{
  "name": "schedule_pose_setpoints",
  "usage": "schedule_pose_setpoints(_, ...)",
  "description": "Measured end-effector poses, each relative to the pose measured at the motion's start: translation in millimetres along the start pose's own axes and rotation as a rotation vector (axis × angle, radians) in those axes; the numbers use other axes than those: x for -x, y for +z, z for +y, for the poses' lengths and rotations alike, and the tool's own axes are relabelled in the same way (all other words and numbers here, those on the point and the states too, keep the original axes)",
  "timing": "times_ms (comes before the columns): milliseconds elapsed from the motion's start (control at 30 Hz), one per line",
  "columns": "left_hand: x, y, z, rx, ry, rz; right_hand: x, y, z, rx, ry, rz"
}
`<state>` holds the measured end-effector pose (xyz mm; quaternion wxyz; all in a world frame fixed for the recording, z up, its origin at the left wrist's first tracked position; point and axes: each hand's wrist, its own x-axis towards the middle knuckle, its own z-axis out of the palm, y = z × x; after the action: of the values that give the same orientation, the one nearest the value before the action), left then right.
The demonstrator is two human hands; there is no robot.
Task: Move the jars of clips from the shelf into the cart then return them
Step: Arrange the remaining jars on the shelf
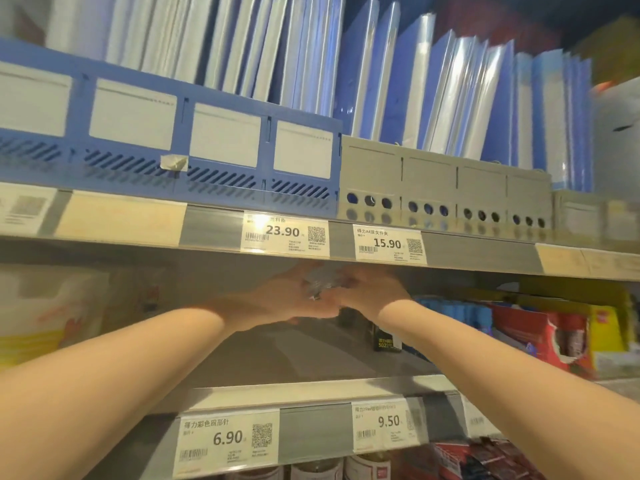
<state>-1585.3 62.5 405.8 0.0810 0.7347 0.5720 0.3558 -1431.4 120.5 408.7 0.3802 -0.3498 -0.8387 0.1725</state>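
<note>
Left hand (294, 296) and right hand (375, 289) clasped a blurred clear jar (323, 280) between them | deep over the shelf (311, 393), just under the upper shelf (214, 220) front edge | open board beneath; boxes (554, 327) crowded the right end.

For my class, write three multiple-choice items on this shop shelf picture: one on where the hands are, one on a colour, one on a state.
1. Where do the left hand and right hand reach?
A. into a cart
B. just under the 23.90 tag
C. down to the floor

2. What colour is the file rack with round holes?
A. grey
B. red
C. green

3. How do the hands stand?
A. far apart
B. close together around a small shiny thing
C. behind the person's back

Answers:
1. B, both hands sit just beneath that tag.
2. A, its front is plain grey.
3. B, they meet at the blurred shiny thing.
</note>
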Motion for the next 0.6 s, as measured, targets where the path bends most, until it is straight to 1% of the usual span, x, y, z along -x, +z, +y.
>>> schedule_pose_setpoints(67,2.0,0.5,-2.9,0.027,0.012,0.044,0.3,10.3,-9.0,0.041,0.011,-0.050)
schedule_pose_setpoints(100,3.4,-0.9,-6.1,0.010,0.014,0.046,0.4,14.5,-12.0,0.017,0.019,-0.076)
schedule_pose_setpoints(200,10.6,-2.7,-18.2,-0.096,-0.030,-0.037,1.7,24.9,-6.4,-0.186,0.036,-0.196)
schedule_pose_setpoints(233,12.6,-2.9,-23.8,-0.161,-0.059,-0.073,0.6,26.3,-1.9,-0.211,0.049,-0.235)
schedule_pose_setpoints(300,12.9,-2.9,-36.4,-0.294,-0.113,-0.125,-3.3,26.3,5.8,-0.156,0.039,-0.314)
schedule_pose_setpoints(367,10.7,-3.4,-42.1,-0.373,-0.140,-0.159,-13.4,25.4,13.5,-0.052,0.002,-0.350)
schedule_pose_setpoints(467,7.6,-3.5,-45.9,-0.412,-0.154,-0.162,-33.3,28.4,24.0,0.126,-0.033,-0.396)
schedule_pose_setpoints(600,2.4,-2.8,-53.9,-0.447,-0.183,-0.158,-67.8,30.9,40.1,0.229,0.002,-0.376)
